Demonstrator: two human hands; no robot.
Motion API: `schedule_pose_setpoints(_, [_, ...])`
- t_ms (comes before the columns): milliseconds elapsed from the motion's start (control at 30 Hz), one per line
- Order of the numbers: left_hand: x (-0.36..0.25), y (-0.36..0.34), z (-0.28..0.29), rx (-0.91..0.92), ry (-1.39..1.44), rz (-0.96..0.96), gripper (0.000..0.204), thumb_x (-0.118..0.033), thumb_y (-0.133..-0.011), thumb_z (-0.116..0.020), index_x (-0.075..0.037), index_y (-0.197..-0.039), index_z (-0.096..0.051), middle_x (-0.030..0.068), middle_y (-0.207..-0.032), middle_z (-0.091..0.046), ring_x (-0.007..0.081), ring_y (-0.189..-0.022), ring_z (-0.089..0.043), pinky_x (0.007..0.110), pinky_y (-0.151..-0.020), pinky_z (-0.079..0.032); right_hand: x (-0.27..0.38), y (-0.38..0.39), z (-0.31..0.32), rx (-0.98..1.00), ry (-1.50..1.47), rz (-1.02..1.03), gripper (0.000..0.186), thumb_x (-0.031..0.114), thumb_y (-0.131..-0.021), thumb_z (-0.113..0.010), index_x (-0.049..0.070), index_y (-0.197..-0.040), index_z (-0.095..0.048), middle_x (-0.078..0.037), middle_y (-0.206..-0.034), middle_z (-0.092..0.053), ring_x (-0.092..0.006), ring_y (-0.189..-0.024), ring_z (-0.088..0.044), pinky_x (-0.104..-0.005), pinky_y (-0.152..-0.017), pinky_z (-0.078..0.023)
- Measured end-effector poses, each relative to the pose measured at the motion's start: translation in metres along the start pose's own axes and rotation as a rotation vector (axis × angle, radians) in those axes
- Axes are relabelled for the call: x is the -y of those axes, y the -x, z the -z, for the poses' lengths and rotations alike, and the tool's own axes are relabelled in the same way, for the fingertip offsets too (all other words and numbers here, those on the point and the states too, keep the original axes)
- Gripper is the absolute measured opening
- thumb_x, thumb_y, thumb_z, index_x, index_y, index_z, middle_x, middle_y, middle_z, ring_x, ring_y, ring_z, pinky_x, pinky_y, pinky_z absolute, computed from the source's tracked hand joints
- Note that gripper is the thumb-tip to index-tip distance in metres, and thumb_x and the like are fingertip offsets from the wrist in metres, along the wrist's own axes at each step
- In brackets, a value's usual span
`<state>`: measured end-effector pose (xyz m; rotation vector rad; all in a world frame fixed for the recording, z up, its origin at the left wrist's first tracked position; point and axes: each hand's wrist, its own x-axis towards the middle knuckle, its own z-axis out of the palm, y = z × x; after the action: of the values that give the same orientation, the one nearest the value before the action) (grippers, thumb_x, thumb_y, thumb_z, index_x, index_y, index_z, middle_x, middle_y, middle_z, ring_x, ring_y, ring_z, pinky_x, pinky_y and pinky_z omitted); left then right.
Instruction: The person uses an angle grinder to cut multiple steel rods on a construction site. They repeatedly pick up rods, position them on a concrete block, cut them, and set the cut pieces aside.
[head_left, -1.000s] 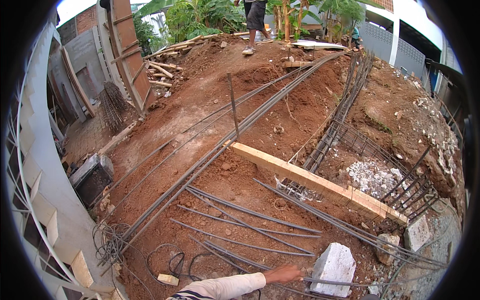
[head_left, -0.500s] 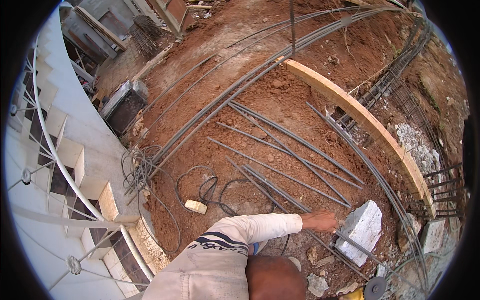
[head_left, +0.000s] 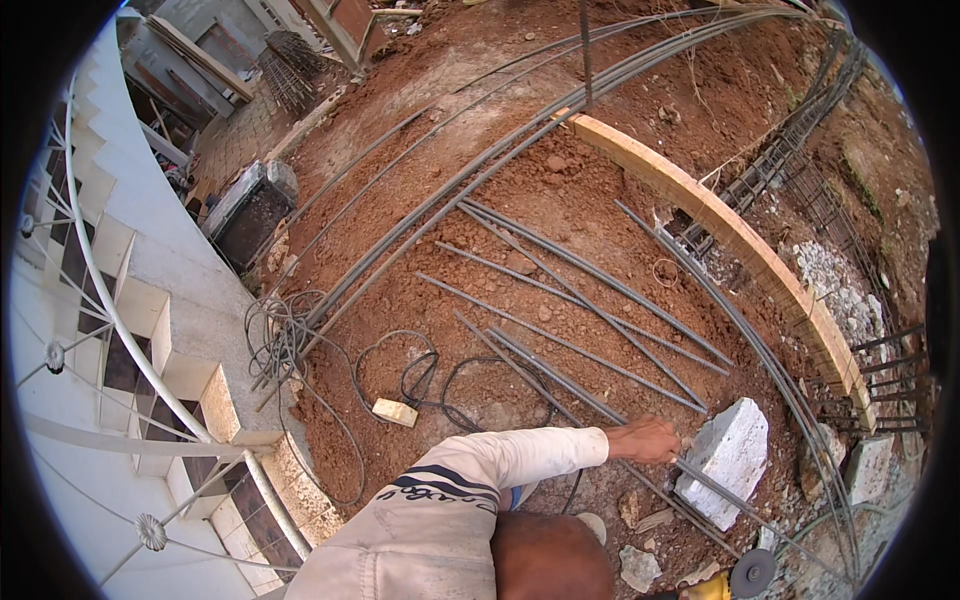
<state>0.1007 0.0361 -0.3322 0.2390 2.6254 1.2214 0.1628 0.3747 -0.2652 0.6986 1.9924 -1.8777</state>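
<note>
My left hand (head_left: 642, 440), at the end of a pale long sleeve, grips a steel rebar (head_left: 590, 395) lying diagonally over a white concrete block (head_left: 722, 460). A yellow angle grinder (head_left: 705, 590) with a grey disc enters at the bottom right; my right hand is out of view. My bare knee (head_left: 550, 555) shows below my arm. More loose rebars (head_left: 560, 300) lie crossed on the reddish soil ahead, and a black cable (head_left: 450, 410) loops across the dirt beside a small pale block (head_left: 395, 412).
A white staircase with a metal railing (head_left: 140, 355) curves along the left. A timber beam (head_left: 700, 205) crosses at right, over rebar cages (head_left: 770, 165) and rubble (head_left: 835, 280). Long bundled bars (head_left: 470, 180) span the mound, and tangled wire (head_left: 280, 335) lies by the steps.
The view has tipped down since a second ago, bringing my arm, knee and the grinder into sight and losing the walker beyond. Over the last half second almost nothing has moved.
</note>
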Motion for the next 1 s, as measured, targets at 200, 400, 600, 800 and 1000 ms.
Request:
schedule_pose_setpoints(200, [0.001, 0.003, -0.002, -0.052, -0.022, -0.005, 0.037, -0.042, -0.099, -0.070, -0.008, -0.103, -0.082, 0.0259, -0.099, -0.078, 0.0475, -0.098, -0.076, 0.063, -0.085, -0.058, -0.002, 0.001, 0.004, -0.002, 0.000, 0.000, 0.057, 0.028, -0.084, -0.078, 0.002, -0.131, -0.060, -0.016, -0.111, -0.071, -0.0271, -0.087, -0.072, -0.0394, -0.073, -0.064])
schedule_pose_setpoints(400, [0.008, 0.001, -0.005, -0.022, -0.024, 0.004, 0.039, -0.044, -0.099, -0.070, -0.007, -0.106, -0.081, 0.0261, -0.097, -0.077, 0.0478, -0.097, -0.076, 0.064, -0.082, -0.057, -0.005, 0.000, 0.007, 0.001, 0.000, 0.003, 0.058, 0.025, -0.082, -0.080, 0.002, -0.132, -0.060, -0.016, -0.109, -0.070, -0.0264, -0.085, -0.072, -0.0383, -0.071, -0.064])
schedule_pose_setpoints(600, [0.003, 0.004, -0.003, -0.027, -0.039, 0.038, 0.040, -0.044, -0.100, -0.069, -0.005, -0.100, -0.078, 0.0257, -0.096, -0.077, 0.0487, -0.096, -0.076, 0.064, -0.082, -0.057, -0.015, -0.002, 0.013, 0.016, -0.004, 0.005, 0.060, 0.022, -0.080, -0.081, 0.002, -0.132, -0.059, -0.016, -0.108, -0.070, -0.0258, -0.082, -0.073, -0.0371, -0.069, -0.065])
schedule_pose_setpoints(800, [-0.001, 0.012, 0.015, -0.022, -0.027, 0.040, 0.040, -0.044, -0.103, -0.067, -0.006, -0.101, -0.078, 0.0250, -0.098, -0.077, 0.0480, -0.100, -0.075, 0.062, -0.086, -0.057, -0.020, 0.010, 0.030, 0.015, -0.026, 0.019, 0.062, 0.019, -0.078, -0.083, 0.002, -0.132, -0.059, -0.016, -0.107, -0.070, -0.0251, -0.080, -0.073, -0.0360, -0.067, -0.065])
schedule_pose_setpoints(1000, [0.016, 0.036, 0.039, 0.156, -0.059, 0.040, 0.045, -0.049, -0.114, -0.054, -0.009, -0.116, -0.074, 0.0236, -0.100, -0.078, 0.0464, -0.101, -0.075, 0.061, -0.087, -0.057, -0.011, 0.083, 0.060, -0.183, -0.258, 0.118, 0.062, 0.017, -0.074, -0.085, 0.003, -0.127, -0.059, -0.014, -0.099, -0.071, -0.0237, -0.072, -0.072, -0.0357, -0.060, -0.063])
